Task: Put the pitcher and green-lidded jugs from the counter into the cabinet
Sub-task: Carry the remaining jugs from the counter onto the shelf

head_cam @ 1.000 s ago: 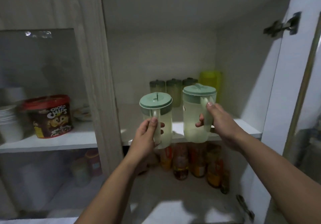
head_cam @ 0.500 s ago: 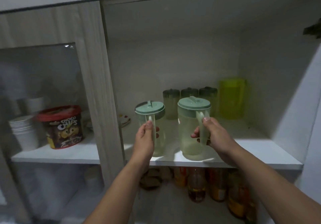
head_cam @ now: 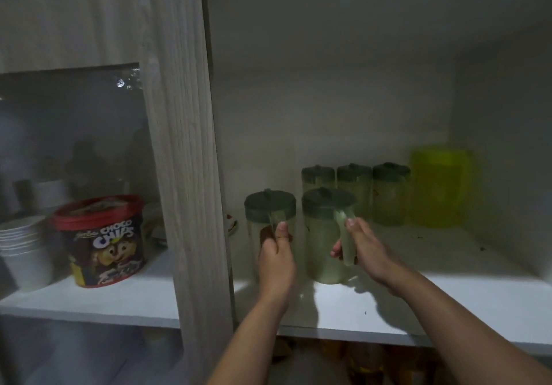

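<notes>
Inside the open cabinet, we see two hands each gripping a translucent jug by its handle on a white shelf point(head_cam: 448, 301).

We find the left hand point(head_cam: 276, 260) clenched around the handle of the left jug point(head_cam: 268, 229), a pale plastic cylinder with a round, dull green lid, while the right hand point(head_cam: 366, 254) wraps the handle of the right jug point(head_cam: 324, 241), which stands on the shelf just beside it. Behind them, three similar green-lidded jugs point(head_cam: 355, 187) line up against the back wall, with a smooth yellow-green pitcher point(head_cam: 439, 187) at their right. We see, behind a glass door framed in pale wood grain point(head_cam: 185, 145), a red-lidded round tub printed "Choco Chips" point(head_cam: 101, 241) and stacked white cups point(head_cam: 24, 250).
</notes>
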